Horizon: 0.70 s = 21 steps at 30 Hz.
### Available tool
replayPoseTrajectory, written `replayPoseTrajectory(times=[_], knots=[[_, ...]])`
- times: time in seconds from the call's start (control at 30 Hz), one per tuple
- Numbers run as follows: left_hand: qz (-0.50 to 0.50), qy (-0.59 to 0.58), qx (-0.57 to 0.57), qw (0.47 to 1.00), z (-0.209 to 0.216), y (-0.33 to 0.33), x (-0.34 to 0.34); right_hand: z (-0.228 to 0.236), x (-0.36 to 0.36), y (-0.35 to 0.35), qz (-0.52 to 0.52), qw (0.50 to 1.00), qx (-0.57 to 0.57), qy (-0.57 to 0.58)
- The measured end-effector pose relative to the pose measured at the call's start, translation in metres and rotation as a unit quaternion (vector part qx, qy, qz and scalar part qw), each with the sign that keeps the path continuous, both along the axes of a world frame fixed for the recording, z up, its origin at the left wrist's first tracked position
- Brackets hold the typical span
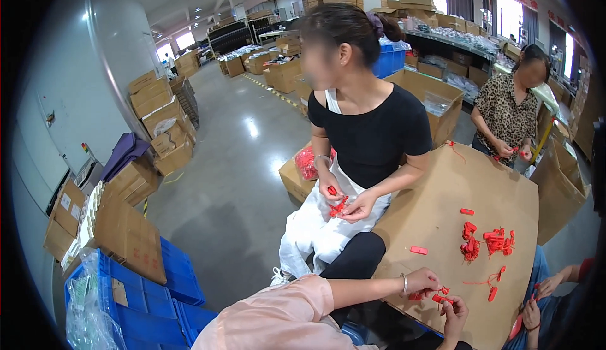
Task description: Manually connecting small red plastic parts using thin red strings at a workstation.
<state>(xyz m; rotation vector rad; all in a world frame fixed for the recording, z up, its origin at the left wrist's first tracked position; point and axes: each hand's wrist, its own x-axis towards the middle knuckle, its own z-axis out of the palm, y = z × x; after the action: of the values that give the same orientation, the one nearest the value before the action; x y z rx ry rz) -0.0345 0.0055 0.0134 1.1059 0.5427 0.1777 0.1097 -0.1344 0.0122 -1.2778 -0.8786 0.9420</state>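
Note:
Over the near edge of a cardboard-topped table (pixel 404 224), my left hand (pixel 421 280), with a bangle at the wrist, is closed in a pinch on a thin red cord. Close beside it, my right hand (pixel 456 315) grips a small red oblong piece (pixel 440 299) between thumb and fingers; the cord bunches between both hands. A single red piece (pixel 418 250) lies just beyond my left hand, another (pixel 467 212) farther off. To the right are two heaps of corded red pieces (pixel 469 243) (pixel 499 241) and a corded one lying apart (pixel 492 293).
Across from me, a co-worker in a black top (pixel 379 123) handles red pieces. Another in a patterned shirt (pixel 508 110) stands at the far side; a third person's hands (pixel 531 315) work at the right edge. Blue crates (pixel 136 302) and cardboard boxes (pixel 129 236) stand at left.

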Motion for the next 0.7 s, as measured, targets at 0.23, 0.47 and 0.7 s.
replayPoseTrajectory(times=[0.23,0.47,0.7], knots=[[0.127,-0.03,0.351,0.927,-0.015,-0.029,0.015,-0.034,-0.005,0.012,-0.109,0.983,0.029,-0.143],[0.151,-0.018,0.53,0.834,-0.005,-0.036,0.02,-0.02,-0.009,0.017,-0.164,0.976,0.018,0.141],[0.154,-0.015,0.571,0.807,0.01,-0.035,0.022,-0.025,-0.002,0.015,-0.154,0.985,0.043,0.057]])
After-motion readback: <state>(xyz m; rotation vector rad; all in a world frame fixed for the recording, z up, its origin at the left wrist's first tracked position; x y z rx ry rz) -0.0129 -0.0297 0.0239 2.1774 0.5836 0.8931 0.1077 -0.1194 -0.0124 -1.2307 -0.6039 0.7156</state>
